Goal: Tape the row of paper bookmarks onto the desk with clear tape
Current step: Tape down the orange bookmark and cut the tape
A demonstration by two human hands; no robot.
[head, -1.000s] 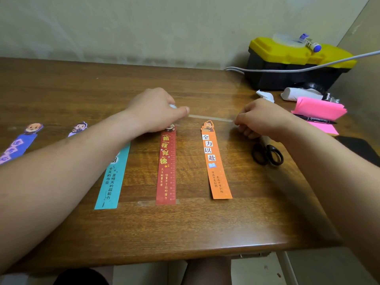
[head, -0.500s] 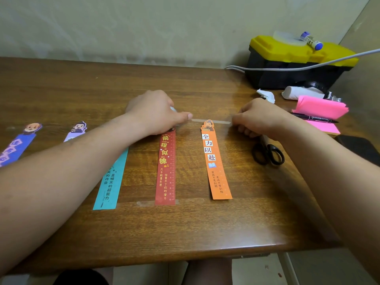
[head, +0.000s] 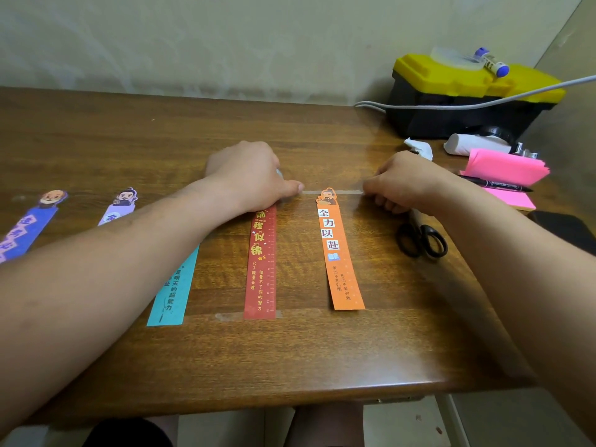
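Five paper bookmarks lie in a row on the wooden surface [head: 290, 350], long sides running from 12 to 6 o'clock. A blue-purple bookmark [head: 25, 230] sits at the far 9 o'clock end. Toward 3 o'clock from it come a lilac bookmark [head: 121, 204], a teal bookmark [head: 174, 291], a red bookmark [head: 261, 262] and an orange bookmark [head: 338, 253]. The left forearm crosses over the lilac and teal ones.

A clear tape strip [head: 342, 191] runs from 9 to 3 o'clock across the cartoon head at the orange bookmark's 12 o'clock end, low over the wood; whether it touches the paper I cannot tell. The left grip [head: 251, 179] is curled, with its thumb on the strip's 9 o'clock end, and it covers the top of the red bookmark. The right grip [head: 400, 185] is curled too and pinches the strip's 3 o'clock end.

A short piece of tape [head: 230, 316] shows at the red bookmark's 6 o'clock end.

Black scissors [head: 422, 241] lie just at 6 o'clock of the right grip. Farther toward 3 o'clock are a pink paper stack [head: 506, 169] and a black pen [head: 496, 187]. A yellow-lidded toolbox [head: 467, 95] stands at 1 o'clock, with a grey cable [head: 451, 106] across its front.
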